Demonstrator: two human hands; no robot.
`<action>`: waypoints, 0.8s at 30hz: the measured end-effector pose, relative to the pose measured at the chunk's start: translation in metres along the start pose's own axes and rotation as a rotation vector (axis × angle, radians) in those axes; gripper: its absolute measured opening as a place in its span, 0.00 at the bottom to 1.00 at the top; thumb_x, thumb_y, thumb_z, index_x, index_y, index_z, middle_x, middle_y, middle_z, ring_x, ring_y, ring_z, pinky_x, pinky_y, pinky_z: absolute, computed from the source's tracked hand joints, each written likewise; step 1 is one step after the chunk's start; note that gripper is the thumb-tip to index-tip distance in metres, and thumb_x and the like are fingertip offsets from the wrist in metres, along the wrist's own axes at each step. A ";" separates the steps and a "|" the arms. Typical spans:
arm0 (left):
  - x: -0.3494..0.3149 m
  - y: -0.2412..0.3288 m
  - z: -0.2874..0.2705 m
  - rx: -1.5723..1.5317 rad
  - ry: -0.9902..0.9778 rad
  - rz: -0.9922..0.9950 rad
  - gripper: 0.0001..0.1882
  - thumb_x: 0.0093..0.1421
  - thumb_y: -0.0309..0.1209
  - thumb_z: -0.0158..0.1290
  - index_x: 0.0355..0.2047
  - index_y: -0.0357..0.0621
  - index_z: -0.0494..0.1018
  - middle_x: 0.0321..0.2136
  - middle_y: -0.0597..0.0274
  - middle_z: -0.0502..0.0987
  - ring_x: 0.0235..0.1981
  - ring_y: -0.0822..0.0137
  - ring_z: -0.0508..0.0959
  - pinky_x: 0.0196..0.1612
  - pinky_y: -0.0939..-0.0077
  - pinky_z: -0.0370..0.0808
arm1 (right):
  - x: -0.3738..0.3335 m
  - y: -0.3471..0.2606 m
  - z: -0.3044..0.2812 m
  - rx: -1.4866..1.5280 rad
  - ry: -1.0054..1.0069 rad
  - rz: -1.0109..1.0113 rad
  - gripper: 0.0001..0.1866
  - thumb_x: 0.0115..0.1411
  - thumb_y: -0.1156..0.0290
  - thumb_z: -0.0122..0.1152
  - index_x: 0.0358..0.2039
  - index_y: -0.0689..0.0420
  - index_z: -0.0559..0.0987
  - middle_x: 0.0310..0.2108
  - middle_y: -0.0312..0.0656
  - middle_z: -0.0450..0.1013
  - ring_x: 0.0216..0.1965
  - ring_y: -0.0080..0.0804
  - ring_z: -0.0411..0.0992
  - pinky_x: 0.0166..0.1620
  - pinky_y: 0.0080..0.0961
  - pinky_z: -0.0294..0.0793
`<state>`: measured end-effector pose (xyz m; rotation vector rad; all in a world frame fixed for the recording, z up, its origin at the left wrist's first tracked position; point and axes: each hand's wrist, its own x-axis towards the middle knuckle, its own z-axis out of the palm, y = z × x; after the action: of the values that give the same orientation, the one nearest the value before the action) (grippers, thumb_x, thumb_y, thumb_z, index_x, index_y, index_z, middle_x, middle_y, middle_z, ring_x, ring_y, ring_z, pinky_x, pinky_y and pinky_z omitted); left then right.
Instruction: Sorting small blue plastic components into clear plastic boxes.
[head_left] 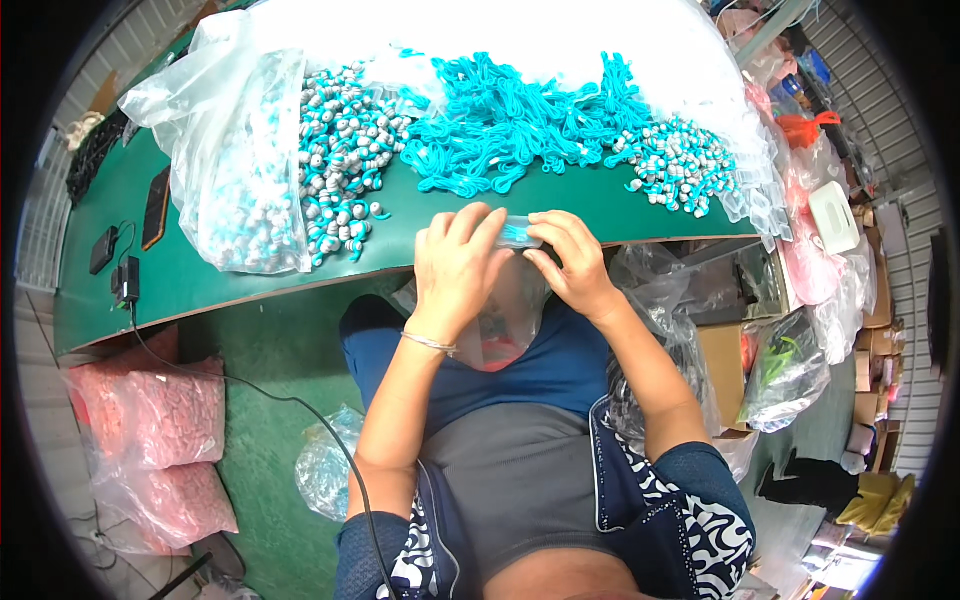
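My left hand (455,270) and my right hand (578,262) meet at the table's front edge. Between them is a small clear plastic packet (517,233) with something teal inside, pinched at its two ends by my fingers. Just beyond, bundles of teal cord (500,130) lie heaped on the green table (560,205). To their left is a pile of small grey-white and teal pieces (350,150), shaped like beads or plugs. A similar pile (685,165) sits to the right. Below my hands, a clear plastic bag (495,320) hangs over my lap.
A large clear bag (240,170) of the small pieces stands on the table's left. Farther left are a phone (156,208) and black devices (104,250); a black cable (300,402) runs past my left arm. Pink-filled bags (165,420) and a cardboard box (722,370) flank me.
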<state>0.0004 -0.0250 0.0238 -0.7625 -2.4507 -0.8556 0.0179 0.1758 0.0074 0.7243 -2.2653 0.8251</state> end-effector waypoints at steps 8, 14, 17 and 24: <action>-0.008 -0.008 0.005 -0.123 0.031 0.142 0.17 0.56 0.34 0.61 0.44 0.41 0.75 0.39 0.55 0.75 0.38 0.53 0.75 0.40 0.61 0.72 | 0.003 -0.010 0.001 0.119 -0.007 0.039 0.16 0.53 0.76 0.68 0.43 0.61 0.78 0.39 0.47 0.75 0.40 0.45 0.74 0.44 0.36 0.75; -0.017 -0.009 0.002 -0.422 0.012 0.125 0.11 0.58 0.32 0.60 0.36 0.39 0.75 0.30 0.53 0.74 0.30 0.52 0.76 0.33 0.62 0.73 | -0.002 -0.025 -0.001 0.408 -0.077 0.216 0.12 0.57 0.70 0.67 0.40 0.61 0.80 0.34 0.45 0.74 0.33 0.38 0.74 0.37 0.29 0.74; -0.019 -0.006 -0.001 -0.457 0.009 0.114 0.09 0.57 0.31 0.61 0.34 0.39 0.75 0.27 0.55 0.73 0.29 0.52 0.75 0.32 0.61 0.73 | -0.004 -0.030 -0.005 0.389 -0.115 0.272 0.12 0.56 0.70 0.68 0.38 0.60 0.80 0.34 0.44 0.76 0.33 0.38 0.75 0.38 0.30 0.74; -0.041 0.012 0.013 -0.139 -0.069 0.074 0.13 0.54 0.36 0.63 0.36 0.44 0.76 0.31 0.60 0.77 0.32 0.57 0.77 0.34 0.61 0.73 | 0.050 -0.016 -0.031 0.250 -0.132 0.188 0.11 0.53 0.77 0.67 0.38 0.61 0.81 0.36 0.42 0.78 0.34 0.31 0.74 0.36 0.26 0.74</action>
<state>0.0362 -0.0229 -0.0033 -0.9407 -2.4255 -0.9948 0.0066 0.1734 0.0672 0.7004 -2.4012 1.1977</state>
